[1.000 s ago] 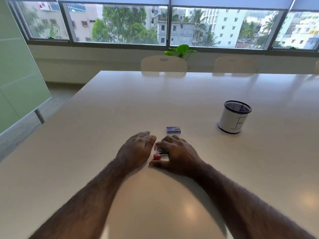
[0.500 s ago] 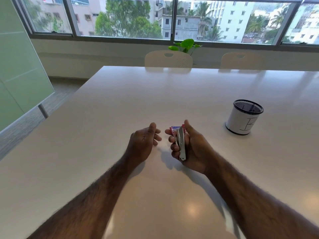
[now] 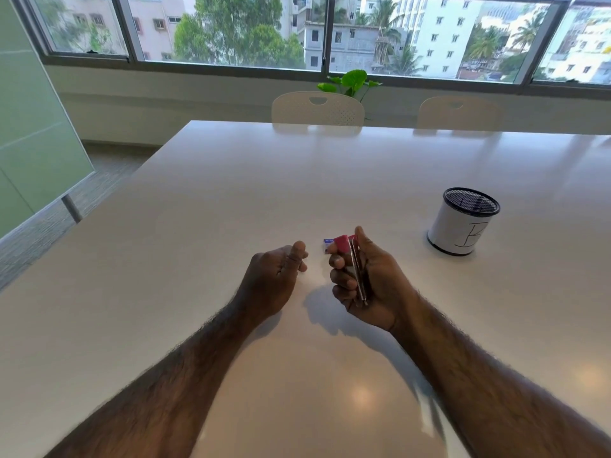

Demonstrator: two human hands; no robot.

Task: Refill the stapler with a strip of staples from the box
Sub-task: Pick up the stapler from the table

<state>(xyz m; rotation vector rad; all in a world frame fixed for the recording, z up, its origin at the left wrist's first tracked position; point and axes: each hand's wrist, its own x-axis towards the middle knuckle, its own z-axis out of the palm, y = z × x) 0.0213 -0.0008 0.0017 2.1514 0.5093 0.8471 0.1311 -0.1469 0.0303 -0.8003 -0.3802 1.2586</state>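
Stapler point(image 3: 355, 269), pink-capped, sits clamped in the right hand point(image 3: 370, 285) at frame centre, left hand point(image 3: 274, 276) loosely curled, empty, staple box point(image 3: 328, 245) just behind on the surface point(image 3: 231, 200).

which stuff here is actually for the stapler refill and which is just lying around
For the job:
small red and metal stapler, gripped in the right hand
small blue and white staple box
empty left hand

Just lying about:
black mesh cup wrapped in white paper
two cream chairs
green plant

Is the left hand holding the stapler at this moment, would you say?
No, the stapler sits in the right hand; the left hand is empty.
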